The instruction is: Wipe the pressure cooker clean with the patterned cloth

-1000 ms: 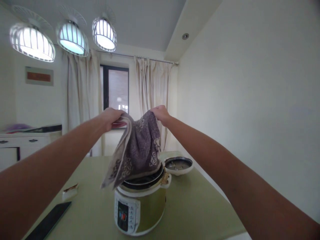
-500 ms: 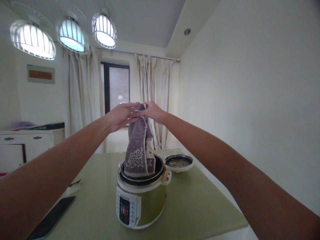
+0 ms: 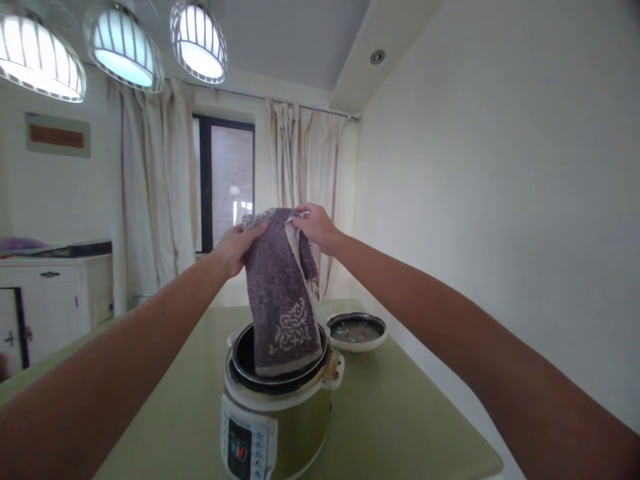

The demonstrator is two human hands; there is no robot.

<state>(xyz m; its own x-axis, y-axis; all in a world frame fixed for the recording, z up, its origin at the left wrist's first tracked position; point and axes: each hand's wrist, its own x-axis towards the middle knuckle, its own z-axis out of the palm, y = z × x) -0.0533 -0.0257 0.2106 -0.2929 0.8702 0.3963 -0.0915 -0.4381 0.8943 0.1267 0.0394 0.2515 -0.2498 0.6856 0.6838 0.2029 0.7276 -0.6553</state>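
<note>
A purple-grey towel (image 3: pixel 280 287) with a pale floral pattern hangs between my hands, its lower edge down at the mouth of an electric pressure cooker (image 3: pixel 280 427). My left hand (image 3: pixel 239 247) grips the towel's upper left edge, thumb in front. At the upper right, my right hand (image 3: pixel 315 225) pinches a folded edge between thumb and fingers. The cooker stands without its lid, and its dark inner pot (image 3: pixel 243 350) shows around the cloth. Whether the towel touches the pot's inside I cannot tell.
The detached cooker lid (image 3: pixel 357 332) lies upside down behind the cooker on the right. Both rest on a pale green table (image 3: pixel 395 407). A white cabinet (image 3: pixel 60 287) stands at the left, with curtains (image 3: pixel 155 193) and a window behind. Lamps (image 3: pixel 200 43) hang above.
My hands have moved apart, the left one leftward and slightly down, spreading the bunched towel wider. The view has shifted, so the cooker sits lower and the phone-like dark slab is out of view.
</note>
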